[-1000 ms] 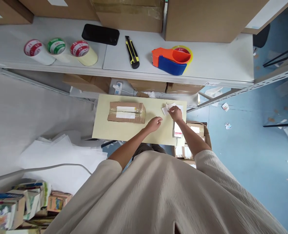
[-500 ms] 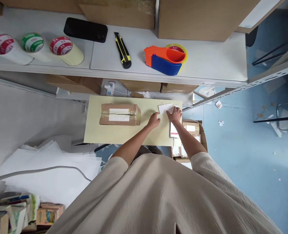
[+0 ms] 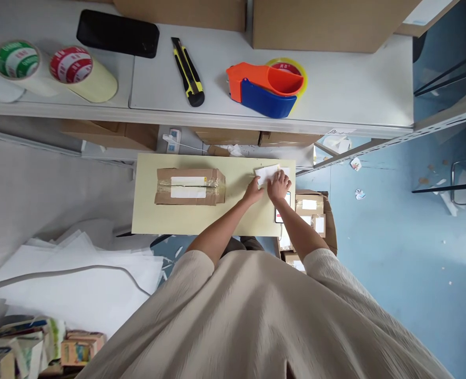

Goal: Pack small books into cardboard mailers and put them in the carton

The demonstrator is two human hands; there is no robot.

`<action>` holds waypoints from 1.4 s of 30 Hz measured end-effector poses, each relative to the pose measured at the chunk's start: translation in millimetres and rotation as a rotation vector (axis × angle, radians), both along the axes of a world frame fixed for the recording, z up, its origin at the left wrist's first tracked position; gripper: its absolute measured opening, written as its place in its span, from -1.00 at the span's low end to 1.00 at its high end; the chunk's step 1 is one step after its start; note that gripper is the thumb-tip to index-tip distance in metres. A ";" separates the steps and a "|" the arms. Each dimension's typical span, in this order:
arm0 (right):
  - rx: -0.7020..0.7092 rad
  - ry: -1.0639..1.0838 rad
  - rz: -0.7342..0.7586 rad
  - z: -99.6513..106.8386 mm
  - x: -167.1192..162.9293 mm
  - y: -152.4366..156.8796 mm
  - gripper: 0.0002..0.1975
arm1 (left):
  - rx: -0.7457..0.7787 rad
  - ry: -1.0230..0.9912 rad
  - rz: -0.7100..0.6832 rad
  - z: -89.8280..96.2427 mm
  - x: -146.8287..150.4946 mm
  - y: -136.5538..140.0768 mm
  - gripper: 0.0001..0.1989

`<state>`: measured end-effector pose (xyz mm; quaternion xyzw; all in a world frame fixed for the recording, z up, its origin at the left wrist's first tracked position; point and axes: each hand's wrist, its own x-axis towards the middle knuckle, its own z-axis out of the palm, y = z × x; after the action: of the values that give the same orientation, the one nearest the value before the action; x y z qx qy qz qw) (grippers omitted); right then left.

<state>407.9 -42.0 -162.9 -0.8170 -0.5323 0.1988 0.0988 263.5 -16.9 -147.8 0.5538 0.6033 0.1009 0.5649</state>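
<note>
Near the right end of the cream table point(image 3: 146, 216), both hands are at a white paper label point(image 3: 266, 172). My left hand point(image 3: 253, 190) pinches its lower left edge. My right hand point(image 3: 279, 185) has its fingers curled over the right part, hiding that side; another white piece shows just beyond them. A phone point(image 3: 282, 213) with a lit screen lies partly under my right forearm. On the table's left half sits a taped cardboard box point(image 3: 163, 187) with a white label on its top.
Across the shelf point(image 3: 343, 89) above lie an orange and blue tape dispenser point(image 3: 270, 97), a yellow-black utility knife point(image 3: 188, 71), a black phone point(image 3: 118, 33) and rolls of tape point(image 3: 99, 81). Right of the table, an open carton point(image 3: 331, 221) holds several small labelled boxes. White sheets point(image 3: 79, 284) are piled lower left.
My left hand has moved right and up to the label, closing on its edge. My right hand has shifted slightly left and down, fingers still on the label. The view has shifted a little.
</note>
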 end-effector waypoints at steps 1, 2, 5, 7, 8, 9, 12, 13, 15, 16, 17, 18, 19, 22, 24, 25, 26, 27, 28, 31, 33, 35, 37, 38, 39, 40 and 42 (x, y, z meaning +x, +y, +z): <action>-0.015 -0.001 0.006 2.0 -0.3 0.0 -0.41 | -0.001 0.000 -0.006 1.6 0.3 0.9 -0.23; -0.034 0.002 0.009 3.8 -0.3 -0.2 -0.44 | 0.000 0.000 -0.008 3.0 0.5 1.8 -0.23; -0.091 0.022 0.006 8.6 1.5 -1.5 -0.47 | 0.009 -0.008 0.006 4.9 1.3 4.3 -0.23; -0.096 0.036 -0.003 10.8 3.6 -2.5 -0.47 | 0.013 -0.017 0.017 4.5 2.0 5.3 -0.22; -0.089 0.043 -0.010 11.7 4.6 -2.7 -0.47 | 0.012 -0.021 0.016 4.0 2.3 5.6 -0.21; -0.079 0.049 -0.019 12.4 5.5 -2.8 -0.47 | 0.010 -0.023 0.011 3.1 2.5 5.9 -0.21; -0.058 0.061 -0.027 14.2 6.1 -1.5 -0.42 | 0.008 -0.035 -0.013 -1.0 3.4 6.7 -0.21; -0.056 0.061 -0.030 14.6 5.8 -0.7 -0.40 | 0.014 -0.041 -0.012 -2.9 3.9 7.1 -0.21; -0.051 0.062 -0.038 14.8 5.1 1.0 -0.37 | 0.027 -0.040 -0.002 -7.0 5.6 7.8 -0.21; -0.048 0.065 -0.041 14.6 4.9 1.9 -0.36 | 0.029 -0.030 0.002 -8.8 6.5 8.1 -0.21; -0.044 0.069 -0.043 14.2 5.1 2.6 -0.36 | 0.028 -0.017 0.000 -10.2 7.3 8.3 -0.21; -0.037 0.077 -0.044 13.7 5.5 3.3 -0.35 | 0.025 -0.003 -0.003 -11.1 8.0 8.5 -0.21; -0.030 0.085 -0.045 13.1 6.2 3.7 -0.35 | 0.025 0.005 -0.007 -11.3 8.5 8.6 -0.20; -0.011 0.112 -0.059 12.8 8.7 3.9 -0.36 | 0.040 -0.023 -0.027 -8.4 9.4 9.3 -0.17; -0.004 0.114 -0.089 15.1 10.2 2.9 -0.40 | 0.042 -0.040 -0.046 -4.2 10.9 10.8 -0.16; -0.002 0.109 -0.108 17.1 11.0 2.1 -0.41 | 0.039 -0.041 -0.057 -1.9 12.3 11.8 -0.16; 0.003 0.105 -0.127 19.7 11.9 1.2 -0.43 | 0.034 -0.038 -0.065 0.2 14.1 13.0 -0.17; 0.009 0.103 -0.141 22.7 13.0 0.2 -0.44 | 0.028 -0.033 -0.069 2.2 16.3 14.2 -0.17; 0.020 0.107 -0.147 26.2 14.3 -0.9 -0.45 | 0.022 -0.029 -0.072 3.8 18.7 15.4 -0.18; 0.072 0.140 -0.114 37.2 18.8 -4.1 -0.47 | 0.011 -0.032 -0.074 6.3 24.6 18.8 -0.23; 0.108 0.169 -0.060 44.0 20.9 -5.7 -0.49 | 0.016 -0.047 -0.067 6.4 25.7 20.9 -0.27; 0.138 0.203 0.003 49.7 21.0 -5.4 -0.53 | 0.013 -0.062 -0.060 6.0 24.0 23.2 -0.31; 0.164 0.262 0.043 53.6 19.1 -2.2 -0.58 | -0.002 -0.063 -0.060 6.0 20.9 25.9 -0.37; 0.180 0.311 0.040 54.7 17.6 0.9 -0.61 | -0.004 -0.056 -0.056 6.3 19.3 27.4 -0.40; 0.199 0.376 0.016 55.4 15.9 5.0 -0.65 | -0.001 -0.047 -0.044 7.1 17.9 28.9 -0.45; 0.216 0.454 -0.027 55.5 14.2 9.8 -0.70 | 0.010 -0.042 -0.018 8.4 16.7 30.5 -0.50; 0.247 0.630 -0.150 54.2 11.2 21.0 -0.79 | 0.033 -0.053 0.069 12.6 15.1 33.9 -0.62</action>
<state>419.1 -21.0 -108.7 -0.7342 -0.4343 0.3674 0.3705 278.6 17.1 -135.2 0.5390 0.6050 0.1451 0.5677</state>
